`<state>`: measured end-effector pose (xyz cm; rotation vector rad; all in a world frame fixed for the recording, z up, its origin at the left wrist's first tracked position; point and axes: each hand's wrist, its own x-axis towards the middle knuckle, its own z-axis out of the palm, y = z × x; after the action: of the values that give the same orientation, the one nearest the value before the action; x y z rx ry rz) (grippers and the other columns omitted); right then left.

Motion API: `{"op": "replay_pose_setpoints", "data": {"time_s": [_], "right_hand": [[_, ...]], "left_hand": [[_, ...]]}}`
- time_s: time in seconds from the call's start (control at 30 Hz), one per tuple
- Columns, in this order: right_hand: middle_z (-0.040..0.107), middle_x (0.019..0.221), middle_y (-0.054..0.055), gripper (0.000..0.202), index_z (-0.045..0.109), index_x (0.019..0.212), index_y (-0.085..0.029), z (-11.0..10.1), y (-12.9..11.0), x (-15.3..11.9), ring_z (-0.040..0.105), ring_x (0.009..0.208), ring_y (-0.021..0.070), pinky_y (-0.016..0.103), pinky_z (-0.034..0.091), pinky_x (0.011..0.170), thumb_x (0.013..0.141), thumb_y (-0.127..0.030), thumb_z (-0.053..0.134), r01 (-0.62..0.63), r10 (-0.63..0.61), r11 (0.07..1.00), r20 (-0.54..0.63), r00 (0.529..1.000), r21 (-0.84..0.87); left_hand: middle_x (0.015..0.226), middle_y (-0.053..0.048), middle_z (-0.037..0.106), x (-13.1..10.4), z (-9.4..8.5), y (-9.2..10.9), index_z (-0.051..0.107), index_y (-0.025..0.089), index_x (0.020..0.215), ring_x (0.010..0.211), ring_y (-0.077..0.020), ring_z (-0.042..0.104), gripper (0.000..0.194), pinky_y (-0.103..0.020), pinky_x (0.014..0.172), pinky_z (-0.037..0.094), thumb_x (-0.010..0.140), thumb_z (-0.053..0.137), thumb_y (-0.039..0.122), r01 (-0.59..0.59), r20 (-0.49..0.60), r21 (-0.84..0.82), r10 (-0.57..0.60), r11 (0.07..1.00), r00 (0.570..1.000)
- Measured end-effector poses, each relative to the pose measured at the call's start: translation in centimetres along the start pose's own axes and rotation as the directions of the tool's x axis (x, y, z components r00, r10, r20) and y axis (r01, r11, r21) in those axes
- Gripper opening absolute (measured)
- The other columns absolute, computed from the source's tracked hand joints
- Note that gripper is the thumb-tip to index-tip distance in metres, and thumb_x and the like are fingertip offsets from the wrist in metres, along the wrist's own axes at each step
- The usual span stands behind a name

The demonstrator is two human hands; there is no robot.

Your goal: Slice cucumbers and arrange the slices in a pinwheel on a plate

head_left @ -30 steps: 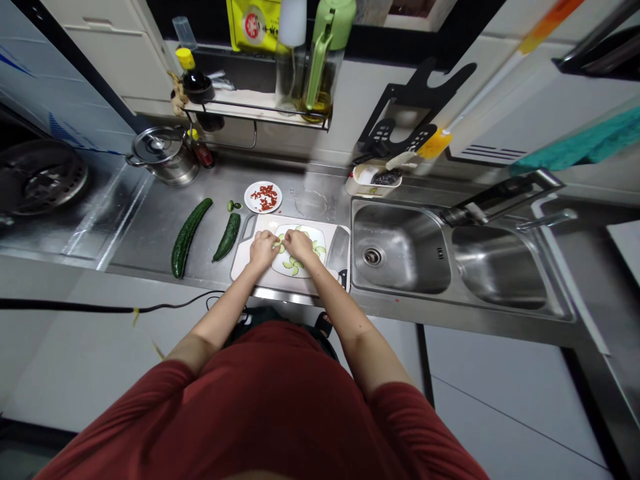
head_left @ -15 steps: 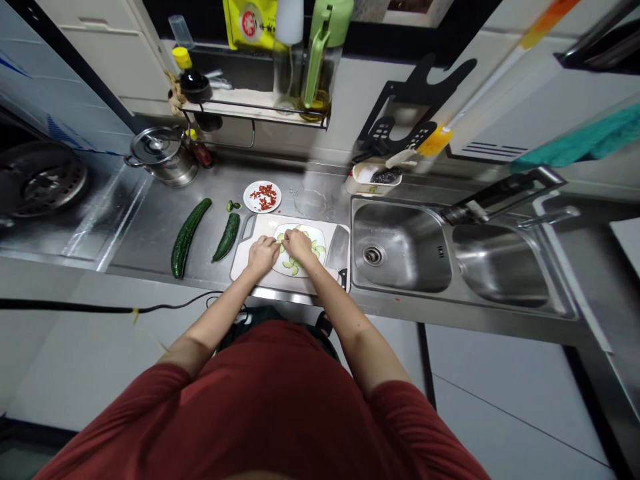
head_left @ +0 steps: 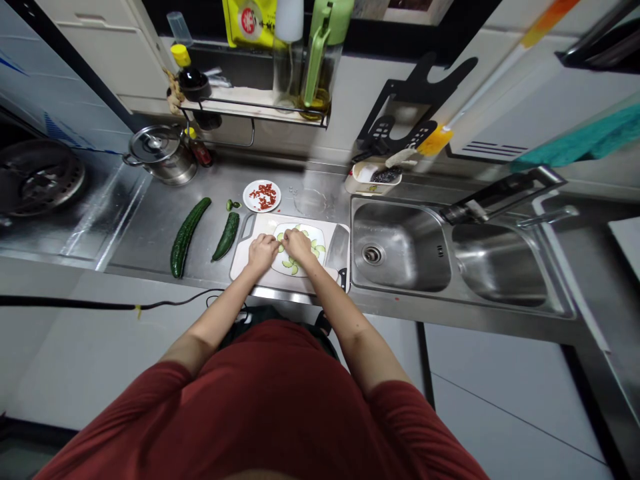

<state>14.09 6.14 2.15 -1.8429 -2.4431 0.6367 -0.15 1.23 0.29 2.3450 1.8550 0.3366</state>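
A white plate bears thin cucumber slices spread in small groups, and rests on a white cutting board. My left hand is at the plate's left edge, fingers curled together around what looks like cucumber slices, mostly hidden. Over the plate's upper middle, my right hand pinches at a slice beside my left fingertips; its fingers cover most of it. A kitchen knife lies flat on the board's right end. Left of the board is a cut cucumber, with a whole cucumber farther left.
Behind the board sit a small plate of chopped red pieces and cucumber ends. A lidded steel pot stands back left, below a rack of bottles. The double sink adjoins the board's right side.
Both hands stay over the plate in nearly the same pose, with only slight finger movement. The slices, board and knife look unchanged.
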Motion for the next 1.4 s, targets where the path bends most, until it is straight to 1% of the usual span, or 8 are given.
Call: {"op": "replay_pose_setpoints", "data": {"time_s": [0.2, 0.33, 0.47, 0.63, 0.8, 1.0, 1.2, 1.4], "right_hand": [[0.060, 0.112, 0.010, 0.024, 0.062, 0.108, -0.020, -0.3, -0.2, -0.1, 0.058, 0.100, 0.0213, 0.029, 0.045, 0.079, 0.093, -0.030, 0.046, -0.008, 0.008, 1.000, 0.012, 1.000, 0.000], [0.061, 0.113, 0.010, 0.024, 0.061, 0.108, -0.020, -0.5, -0.4, -0.2, 0.057, 0.100, 0.0208, 0.029, 0.044, 0.080, 0.093, -0.029, 0.046, -0.019, 0.019, 1.000, 0.026, 0.999, 0.002], [0.060, 0.112, 0.010, 0.024, 0.061, 0.108, -0.020, -0.3, -0.4, -0.3, 0.057, 0.099, 0.0215, 0.030, 0.044, 0.079, 0.093, -0.028, 0.044, -0.009, 0.009, 1.000, 0.008, 1.000, -0.002], [0.060, 0.111, 0.010, 0.024, 0.061, 0.108, -0.020, -0.3, -0.2, -0.5, 0.057, 0.099, 0.0208, 0.028, 0.044, 0.079, 0.094, -0.029, 0.044, -0.016, 0.016, 1.000, -0.006, 1.000, 0.009], [0.060, 0.110, 0.009, 0.025, 0.061, 0.108, -0.021, -0.6, 0.1, -1.1, 0.055, 0.101, 0.0212, 0.028, 0.043, 0.078, 0.095, -0.030, 0.042, -0.016, 0.018, 0.999, -0.053, 0.998, 0.029], [0.059, 0.109, 0.009, 0.027, 0.060, 0.112, -0.022, -0.3, 0.0, -1.8, 0.054, 0.099, 0.0205, 0.028, 0.042, 0.078, 0.097, -0.028, 0.038, 0.020, -0.019, 1.000, -0.021, 1.000, 0.022], [0.059, 0.109, 0.009, 0.029, 0.061, 0.111, -0.022, 0.2, 0.0, -1.7, 0.052, 0.101, 0.0209, 0.028, 0.042, 0.078, 0.098, -0.027, 0.036, 0.038, -0.038, 0.999, -0.008, 0.999, 0.004], [0.059, 0.110, 0.009, 0.030, 0.060, 0.113, -0.022, 0.3, -0.1, -1.7, 0.052, 0.102, 0.0208, 0.028, 0.042, 0.079, 0.098, -0.027, 0.035, 0.031, -0.031, 1.000, 0.003, 1.000, 0.004]], "left_hand": [[0.113, -0.008, 0.062, -0.3, -0.4, 0.2, 0.069, 0.027, 0.108, 0.105, -0.0246, 0.048, 0.030, -0.037, 0.083, 0.039, 0.091, 0.044, 0.029, 0.004, 0.021, 0.006, -0.005, 1.000, 1.000], [0.114, -0.008, 0.062, -0.4, -0.3, 0.2, 0.068, 0.028, 0.111, 0.106, -0.0250, 0.047, 0.031, -0.038, 0.083, 0.039, 0.091, 0.044, 0.028, -0.004, 0.018, 0.014, 0.004, 1.000, 1.000], [0.114, -0.008, 0.062, -0.4, -0.1, 0.2, 0.068, 0.027, 0.110, 0.106, -0.0251, 0.047, 0.031, -0.037, 0.082, 0.039, 0.091, 0.043, 0.028, 0.002, 0.017, 0.014, -0.003, 1.000, 1.000], [0.112, -0.008, 0.062, -0.3, -0.1, 0.0, 0.069, 0.026, 0.108, 0.106, -0.0242, 0.048, 0.031, -0.036, 0.085, 0.041, 0.091, 0.044, 0.026, -0.001, -0.007, -0.032, 0.001, 0.999, 1.000], [0.112, -0.007, 0.061, -0.3, -0.8, -0.4, 0.069, 0.023, 0.110, 0.107, -0.0233, 0.048, 0.032, -0.035, 0.092, 0.041, 0.090, 0.044, 0.024, 0.050, -0.072, -0.089, -0.056, 0.995, 0.996], [0.117, -0.007, 0.059, -0.3, -0.9, 0.1, 0.070, 0.029, 0.107, 0.109, -0.0259, 0.046, 0.031, -0.039, 0.085, 0.041, 0.087, 0.048, 0.020, 0.009, 0.004, -0.028, -0.009, 1.000, 1.000], [0.117, -0.008, 0.059, -0.3, -0.5, 0.0, 0.071, 0.028, 0.105, 0.108, -0.0267, 0.045, 0.030, -0.039, 0.082, 0.040, 0.087, 0.047, 0.022, -0.016, 0.011, 0.019, 0.016, 1.000, 1.000], [0.113, -0.009, 0.059, -0.3, -0.8, 0.1, 0.071, 0.027, 0.103, 0.107, -0.0264, 0.045, 0.029, -0.040, 0.083, 0.038, 0.089, 0.046, 0.022, -0.010, 0.040, 0.007, 0.009, 1.000, 0.999]]}}
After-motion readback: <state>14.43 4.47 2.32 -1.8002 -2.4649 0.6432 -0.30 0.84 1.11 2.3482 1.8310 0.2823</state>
